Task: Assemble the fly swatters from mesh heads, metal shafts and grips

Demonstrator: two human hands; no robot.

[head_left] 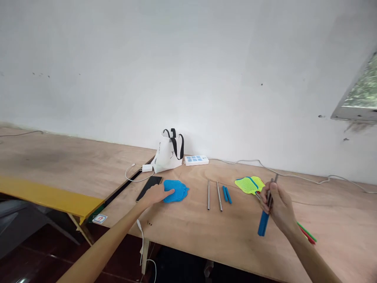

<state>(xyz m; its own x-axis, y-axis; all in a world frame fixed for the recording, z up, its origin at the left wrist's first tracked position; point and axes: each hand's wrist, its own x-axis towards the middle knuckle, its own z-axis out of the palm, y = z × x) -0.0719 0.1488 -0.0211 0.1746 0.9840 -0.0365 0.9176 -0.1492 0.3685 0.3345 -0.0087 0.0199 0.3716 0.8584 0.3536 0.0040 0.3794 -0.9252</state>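
Observation:
My left hand (156,194) is closed on the left edge of a stack of blue mesh fly swatter heads (175,192), thumb on top, at the table's surface. Metal rods with blue handles (263,224) are gripped together in my right hand (277,202), their handle ends pointing down. Between the hands lie two bare metal rods (208,195) and two blue handles (226,194). Yellow-green mesh swatter heads (249,184), one with a blue edge, rest just left of my right hand, which partly hides them.
A black phone (149,188) lies beside my left hand. Behind it stand a white bag (168,155) with black straps, a white charger (147,168) and a power strip (196,160). Green and red handles (308,232) show past my right wrist. A gap separates the left table (59,165).

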